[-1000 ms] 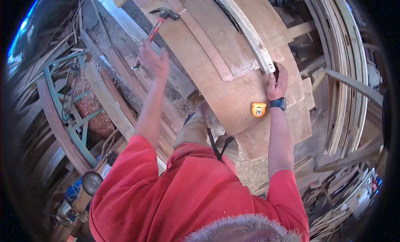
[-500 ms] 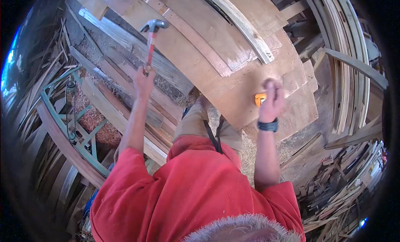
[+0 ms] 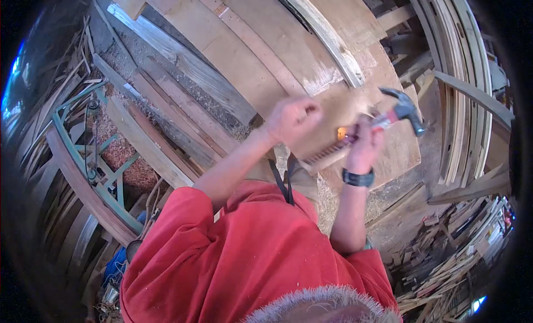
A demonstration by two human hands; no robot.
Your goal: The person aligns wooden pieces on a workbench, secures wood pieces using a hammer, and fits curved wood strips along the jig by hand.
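Note:
My right hand, with a dark watch at the wrist, is closed round a claw hammer. The hammer's dark metal head points to the upper right, and its handle runs back to the lower left, blurred by motion. Just behind that hand is an orange-yellow tape measure, partly covered, on the plywood sheet. Above the sheet's near edge, my left hand has its fingers curled in. Whatever may be inside those fingers is hidden.
Long boards and a pale timber strip lie across the plywood. Planks and a green metal frame are at left. Curved stacked timbers stand at right, above a heap of wood offcuts.
The hammer has passed from my left hand to my right hand. My left hand has moved right and down, close to my right hand.

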